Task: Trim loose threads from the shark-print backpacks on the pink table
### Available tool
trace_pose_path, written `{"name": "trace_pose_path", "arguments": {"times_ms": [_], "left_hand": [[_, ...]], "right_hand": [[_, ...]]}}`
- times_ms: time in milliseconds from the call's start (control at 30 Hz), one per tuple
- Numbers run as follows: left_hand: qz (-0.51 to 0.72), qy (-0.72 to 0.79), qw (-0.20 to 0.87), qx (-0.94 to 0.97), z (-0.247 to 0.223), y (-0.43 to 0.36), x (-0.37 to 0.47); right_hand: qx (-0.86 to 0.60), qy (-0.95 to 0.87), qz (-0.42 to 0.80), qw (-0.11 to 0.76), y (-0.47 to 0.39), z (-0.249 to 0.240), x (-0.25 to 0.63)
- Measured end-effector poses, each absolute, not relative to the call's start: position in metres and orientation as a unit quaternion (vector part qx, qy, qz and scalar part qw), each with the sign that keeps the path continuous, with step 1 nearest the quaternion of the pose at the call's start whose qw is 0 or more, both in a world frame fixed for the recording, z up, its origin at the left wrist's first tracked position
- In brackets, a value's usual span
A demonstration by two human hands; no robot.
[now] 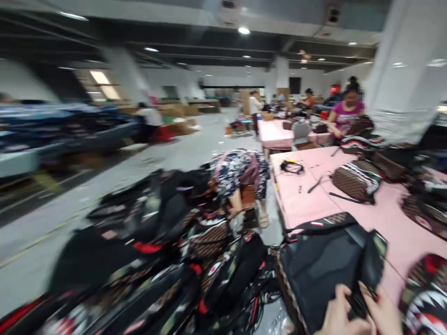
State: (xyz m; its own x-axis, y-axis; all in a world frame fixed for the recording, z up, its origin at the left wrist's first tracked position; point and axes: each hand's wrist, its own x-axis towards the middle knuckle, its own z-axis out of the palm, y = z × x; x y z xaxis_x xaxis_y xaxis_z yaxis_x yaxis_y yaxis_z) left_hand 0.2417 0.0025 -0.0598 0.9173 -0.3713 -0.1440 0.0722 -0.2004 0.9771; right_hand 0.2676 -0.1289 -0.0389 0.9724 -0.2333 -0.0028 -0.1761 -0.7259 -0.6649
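A black bag (319, 267) with a brown patterned edge lies on the pink-covered table at the lower right, its smooth dark panel facing up. At its near end, my left hand (340, 312) and my right hand (382, 309) are close together with bent fingers. Between them they pinch a bunched black strap (356, 302); its exact shape is blurred. Just right of my right hand is a camouflage bag (428, 298) with a shark-mouth print, cut by the frame edge.
A big heap of black, camouflage and patterned bags (167, 265) covers the floor to the left. A person (240, 174) bends over it. The pink table (307, 195) bears a patterned bag (356, 179) and a coil of black cord (292, 167). Another person (345, 114) works behind it.
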Motion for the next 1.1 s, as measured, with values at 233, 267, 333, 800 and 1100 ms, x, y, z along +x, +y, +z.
{"name": "trace_pose_path", "arguments": {"times_ms": [233,267,333,800,1100], "left_hand": [[-0.064,-0.132,0.578,0.803,-0.048,0.014,0.266],[-0.069,-0.125,0.589,0.795,-0.047,0.013,0.268],[-0.105,-0.07,0.636,0.762,-0.047,0.011,0.272],[-0.373,0.167,0.827,0.386,-0.036,0.007,0.281],[-0.374,0.126,0.823,0.408,-0.035,0.007,0.275]], "right_hand": [[-0.901,0.17,0.005,0.398,-0.12,-0.013,0.287],[-0.886,0.168,0.005,0.433,-0.121,-0.008,0.287],[-0.857,0.177,-0.023,0.484,-0.127,-0.001,0.285],[-0.898,0.058,-0.132,0.415,-0.159,-0.029,0.238],[-0.931,-0.018,-0.157,0.329,-0.164,-0.028,0.248]]}}
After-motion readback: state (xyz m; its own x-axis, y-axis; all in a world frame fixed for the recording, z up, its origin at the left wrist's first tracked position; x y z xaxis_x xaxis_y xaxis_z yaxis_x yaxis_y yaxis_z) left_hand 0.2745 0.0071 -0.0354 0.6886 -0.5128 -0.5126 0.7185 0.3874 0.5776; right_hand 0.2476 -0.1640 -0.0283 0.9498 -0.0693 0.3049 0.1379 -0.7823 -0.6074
